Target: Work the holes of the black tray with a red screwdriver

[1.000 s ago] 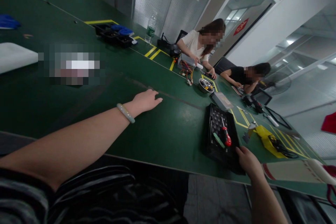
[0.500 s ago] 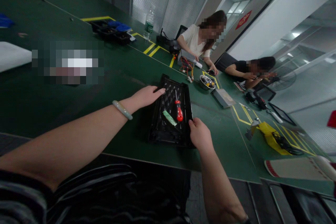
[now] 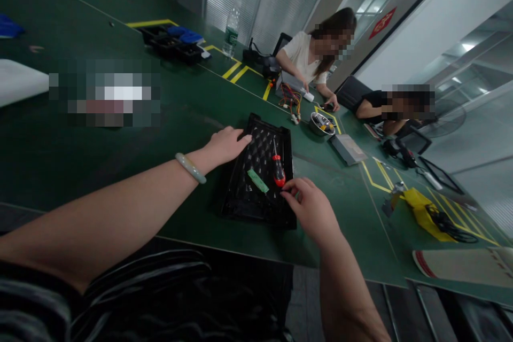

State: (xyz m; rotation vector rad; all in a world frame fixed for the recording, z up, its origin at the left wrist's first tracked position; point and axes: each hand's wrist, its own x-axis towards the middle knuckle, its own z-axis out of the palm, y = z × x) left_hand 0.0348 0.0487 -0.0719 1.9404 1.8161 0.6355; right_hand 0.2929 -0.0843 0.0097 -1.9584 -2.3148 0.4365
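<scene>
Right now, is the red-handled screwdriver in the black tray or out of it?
In: the screwdriver lies flat on the black tray floor beside a green strip, right hand near its handle.

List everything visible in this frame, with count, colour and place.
table: one, dark green with yellow lines, fills the view
tray: one, black, front centre of table
screwdriver: one, red handle, in tray
strip: one, green, in tray beside screwdriver
bowl: one, metal, beyond tray
bottle: one, clear, far side
co-workers: two, seated far right
bracelet: one, pale, left wrist
left hand: on tray's left rim
right hand: fingertips at screwdriver handle
</scene>
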